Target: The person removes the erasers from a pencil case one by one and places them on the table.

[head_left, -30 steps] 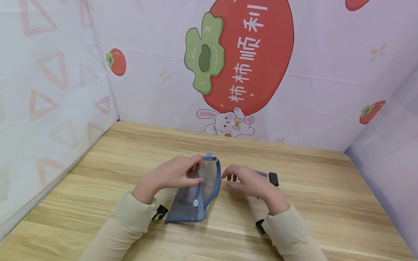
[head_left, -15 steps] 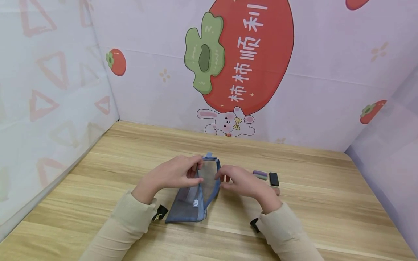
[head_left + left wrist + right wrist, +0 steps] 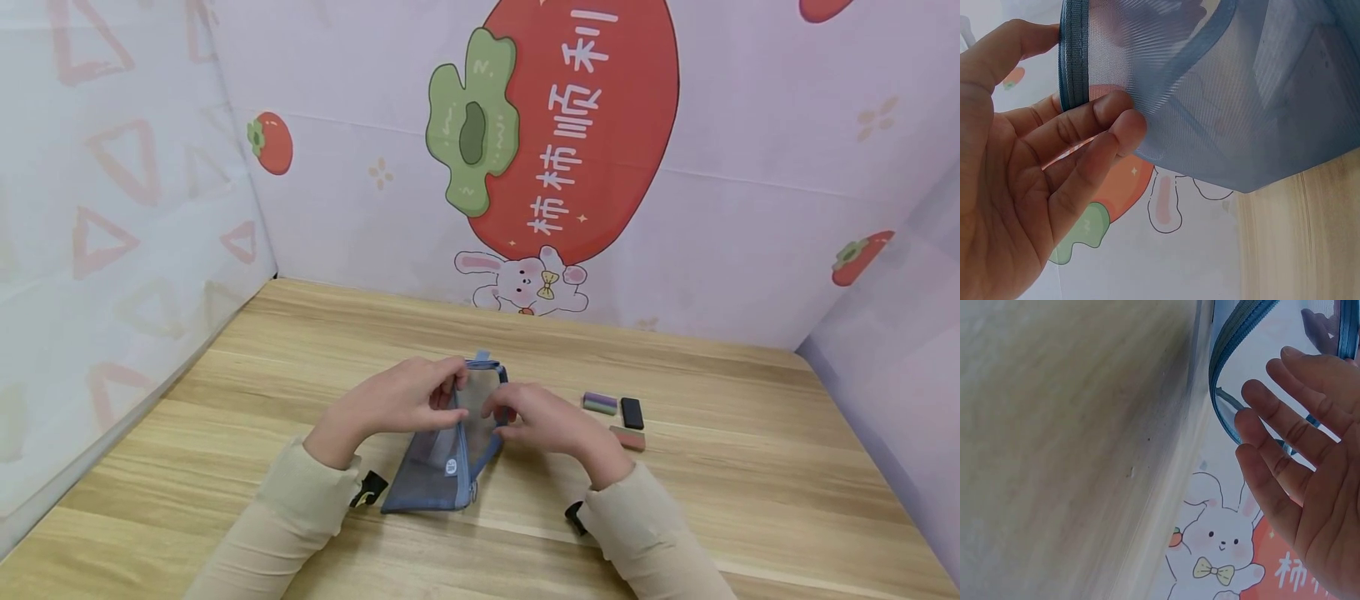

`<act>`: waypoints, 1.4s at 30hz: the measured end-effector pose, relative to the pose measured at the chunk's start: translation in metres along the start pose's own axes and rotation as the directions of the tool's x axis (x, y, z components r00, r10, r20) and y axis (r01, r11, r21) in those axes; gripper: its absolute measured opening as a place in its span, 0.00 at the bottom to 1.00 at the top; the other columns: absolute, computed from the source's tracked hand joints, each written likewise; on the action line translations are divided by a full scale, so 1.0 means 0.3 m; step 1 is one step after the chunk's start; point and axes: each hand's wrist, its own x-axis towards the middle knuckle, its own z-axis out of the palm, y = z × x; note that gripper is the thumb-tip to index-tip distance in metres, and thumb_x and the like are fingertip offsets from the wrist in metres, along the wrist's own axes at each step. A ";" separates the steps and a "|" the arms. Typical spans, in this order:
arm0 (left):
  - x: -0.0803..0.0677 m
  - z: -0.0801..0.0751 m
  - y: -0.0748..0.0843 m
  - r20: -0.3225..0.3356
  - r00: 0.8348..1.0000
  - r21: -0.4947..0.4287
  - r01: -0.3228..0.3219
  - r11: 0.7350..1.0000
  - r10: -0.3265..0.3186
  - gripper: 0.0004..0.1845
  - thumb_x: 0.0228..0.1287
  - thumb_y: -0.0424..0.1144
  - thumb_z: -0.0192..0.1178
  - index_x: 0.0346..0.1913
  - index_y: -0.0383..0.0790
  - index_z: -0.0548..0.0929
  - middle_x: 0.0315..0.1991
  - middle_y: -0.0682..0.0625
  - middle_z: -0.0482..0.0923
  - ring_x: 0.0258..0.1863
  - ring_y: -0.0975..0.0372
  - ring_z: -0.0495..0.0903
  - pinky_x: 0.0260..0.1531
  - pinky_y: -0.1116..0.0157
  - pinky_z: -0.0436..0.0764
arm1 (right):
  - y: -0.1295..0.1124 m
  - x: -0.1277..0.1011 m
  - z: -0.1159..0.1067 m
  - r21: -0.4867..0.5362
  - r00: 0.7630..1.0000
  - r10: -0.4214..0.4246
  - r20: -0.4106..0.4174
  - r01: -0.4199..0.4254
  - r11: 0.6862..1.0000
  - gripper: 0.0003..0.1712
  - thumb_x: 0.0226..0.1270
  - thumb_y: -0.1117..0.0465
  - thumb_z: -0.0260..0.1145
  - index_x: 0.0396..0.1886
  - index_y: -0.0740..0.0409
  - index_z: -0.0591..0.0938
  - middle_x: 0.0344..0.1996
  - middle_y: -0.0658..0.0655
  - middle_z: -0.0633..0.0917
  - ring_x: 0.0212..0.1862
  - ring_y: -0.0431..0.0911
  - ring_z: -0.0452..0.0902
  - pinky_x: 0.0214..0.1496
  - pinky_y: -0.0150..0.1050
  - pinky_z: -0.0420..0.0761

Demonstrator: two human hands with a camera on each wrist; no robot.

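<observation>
A blue mesh zip pouch (image 3: 427,475) stands on the table with its zipped mouth spread open toward the right. My left hand (image 3: 408,396) holds the near zip edge, thumb on the zipper and fingers against the mesh, as the left wrist view shows of the pouch (image 3: 1210,125). My right hand (image 3: 543,421) is at the opposite edge of the mouth, its fingers loosely bent and reaching over the rim. In the right wrist view the right hand's fingers (image 3: 1272,456) lie by the zip edge (image 3: 1225,356), with nothing seen between them. Pale block-like shapes show dimly through the mesh.
Right of my right hand lie a purple-and-green block (image 3: 600,403), a black block (image 3: 632,412) and a reddish-brown block (image 3: 628,438) on the wooden table (image 3: 750,500). A printed cloth wall (image 3: 360,225) closes off the back, with more cloth at both sides.
My right hand has moved left from beside the blocks to the pouch's right rim, uncovering the blocks. The left hand and the pouch have stayed nearly still.
</observation>
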 end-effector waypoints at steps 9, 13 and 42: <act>-0.005 -0.005 -0.003 0.015 1.000 -0.017 0.013 1.000 -0.012 0.13 0.63 0.43 0.66 0.43 0.46 0.72 0.25 0.59 0.73 0.24 0.69 0.72 0.27 0.70 0.75 | -0.005 0.028 0.012 0.049 0.999 -0.034 0.027 0.032 0.998 0.13 0.65 0.67 0.67 0.49 0.60 0.83 0.42 0.56 0.85 0.43 0.47 0.79 0.50 0.42 0.82; -0.006 -0.005 -0.004 0.014 1.000 -0.019 0.012 1.000 -0.011 0.13 0.63 0.44 0.66 0.43 0.46 0.73 0.25 0.59 0.74 0.24 0.69 0.72 0.27 0.71 0.75 | -0.008 0.038 0.014 0.035 0.998 -0.055 0.030 0.054 0.998 0.13 0.65 0.68 0.67 0.49 0.59 0.83 0.42 0.56 0.85 0.41 0.46 0.79 0.47 0.37 0.81; -0.008 -0.013 -0.006 -0.013 0.999 -0.015 -0.033 0.999 0.033 0.12 0.61 0.41 0.63 0.42 0.42 0.74 0.24 0.59 0.74 0.23 0.70 0.72 0.26 0.70 0.74 | -0.029 0.131 0.047 0.010 0.993 -0.023 0.120 0.022 1.000 0.14 0.64 0.66 0.69 0.49 0.56 0.81 0.41 0.50 0.83 0.41 0.42 0.76 0.45 0.32 0.77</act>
